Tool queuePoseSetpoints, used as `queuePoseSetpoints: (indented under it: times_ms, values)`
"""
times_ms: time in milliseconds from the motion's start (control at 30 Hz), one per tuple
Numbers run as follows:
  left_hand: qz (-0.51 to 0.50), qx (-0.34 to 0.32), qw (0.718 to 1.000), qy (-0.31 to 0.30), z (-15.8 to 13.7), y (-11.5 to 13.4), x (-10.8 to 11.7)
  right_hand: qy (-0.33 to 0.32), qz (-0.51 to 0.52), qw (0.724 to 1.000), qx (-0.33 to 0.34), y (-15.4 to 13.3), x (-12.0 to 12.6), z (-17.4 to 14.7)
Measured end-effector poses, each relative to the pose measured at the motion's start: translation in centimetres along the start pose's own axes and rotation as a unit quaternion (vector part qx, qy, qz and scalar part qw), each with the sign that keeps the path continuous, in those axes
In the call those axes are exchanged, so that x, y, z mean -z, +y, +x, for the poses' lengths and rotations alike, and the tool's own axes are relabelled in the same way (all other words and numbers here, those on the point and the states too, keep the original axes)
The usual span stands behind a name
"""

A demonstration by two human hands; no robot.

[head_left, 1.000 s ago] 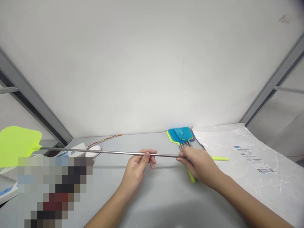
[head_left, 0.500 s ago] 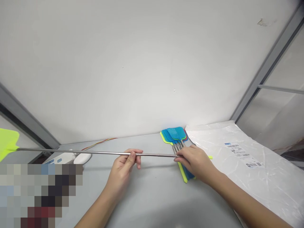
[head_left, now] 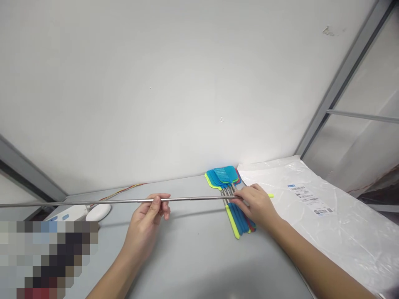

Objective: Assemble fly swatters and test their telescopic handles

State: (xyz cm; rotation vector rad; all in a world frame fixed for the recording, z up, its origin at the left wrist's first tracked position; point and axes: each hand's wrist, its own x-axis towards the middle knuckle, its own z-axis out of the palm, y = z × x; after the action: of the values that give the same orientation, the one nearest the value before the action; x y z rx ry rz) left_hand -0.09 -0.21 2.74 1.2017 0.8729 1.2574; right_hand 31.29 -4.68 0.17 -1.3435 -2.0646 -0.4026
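A telescopic fly swatter lies almost level in both hands, its thin metal rod running out past the left edge, where its head is out of sight. My left hand pinches the rod between thumb and fingers. Around the swatter's handle end, my right hand is closed, and a yellow-green tip pokes out beyond it. Below and behind the right hand lies a pile of fly swatters with blue, yellow-green and red parts, heads toward the wall. My right hand hides some of their rods.
A white plastic mailing bag with a printed label covers the right side of the grey table. On the left are a white power strip, a rounded white object and thin coloured wires. A white wall rises behind.
My left hand has shifted left along with the rod, and the gap between my hands is wider. The swatter's yellow-green head has left the view. The camera view has turned slightly right.
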Motion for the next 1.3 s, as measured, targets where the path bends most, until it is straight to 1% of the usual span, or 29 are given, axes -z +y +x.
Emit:
queuePoseSetpoints:
  times_ms: [167,300,433,567,700,867,1000,1300]
  values:
    - [0.003,-0.006,1.0,-0.004,-0.1,-0.4,-0.5,0.009,0.003,1.0,-0.014,0.1,-0.5,-0.2]
    - [0.009,-0.006,1.0,-0.026,-0.3,-0.4,-1.0,0.011,0.014,0.999,-0.03,0.0,-0.3,-0.1]
    - [-0.001,-0.004,0.999,-0.038,-0.3,-0.5,-1.0,0.008,0.018,0.999,-0.036,0.8,-0.1,-0.2]
    - [-0.017,-0.008,0.999,-0.034,0.1,-0.7,-0.5,0.005,0.014,0.999,-0.05,2.2,-0.5,-0.6]
    - [-0.029,-0.006,0.999,-0.029,0.4,-1.1,-0.1,0.001,0.027,0.999,-0.046,3.3,-0.9,-0.7]
    - [-0.048,-0.018,0.999,0.0,0.8,-1.4,0.4,0.005,0.039,0.998,-0.045,4.1,-1.0,-0.9]
    - [-0.054,-0.021,0.998,0.011,1.1,-1.6,0.6,0.014,0.043,0.998,-0.047,4.1,-1.1,-1.0]
    - [-0.059,-0.007,0.998,0.016,1.6,-1.9,1.0,0.057,0.043,0.996,-0.048,3.1,-1.5,-0.7]
